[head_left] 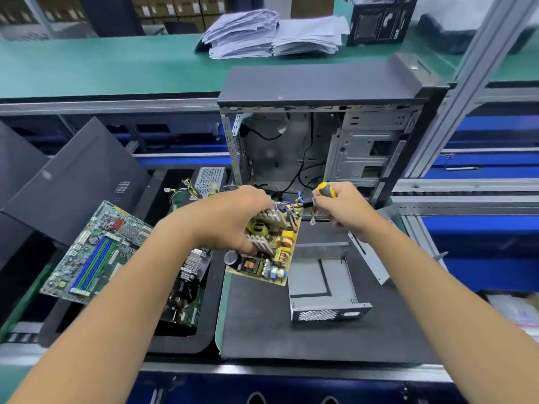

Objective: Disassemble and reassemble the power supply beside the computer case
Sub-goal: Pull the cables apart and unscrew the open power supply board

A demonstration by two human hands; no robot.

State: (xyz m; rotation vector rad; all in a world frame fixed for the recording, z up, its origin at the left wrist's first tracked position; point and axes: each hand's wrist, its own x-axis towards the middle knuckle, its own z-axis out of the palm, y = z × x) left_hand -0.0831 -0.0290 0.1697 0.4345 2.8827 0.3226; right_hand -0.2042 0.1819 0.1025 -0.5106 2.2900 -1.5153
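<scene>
The power supply is in pieces: its circuit board (267,246) is up off the counter, tilted in the air, and its bare metal shell (323,287) lies open on the dark mat (320,339) just below and to the right of the fingers. The left hand (233,220) grips the board from above, fingers curled over the heatsinks, thumb tucked at the near edge. The right hand (341,208) is curled round a yellow-and-black screwdriver (326,190) while its fingertips pinch the wires at the board's far corner. Beyond the fingers stands the open computer case (320,135); to the left of them lies a green motherboard (93,249). This looks like the turn between stripping down and rebuilding, though which way the board is going cannot be told. The next move calls for keeping those wires clear of the shell's edges and lining the board up square over its mounts.
</scene>
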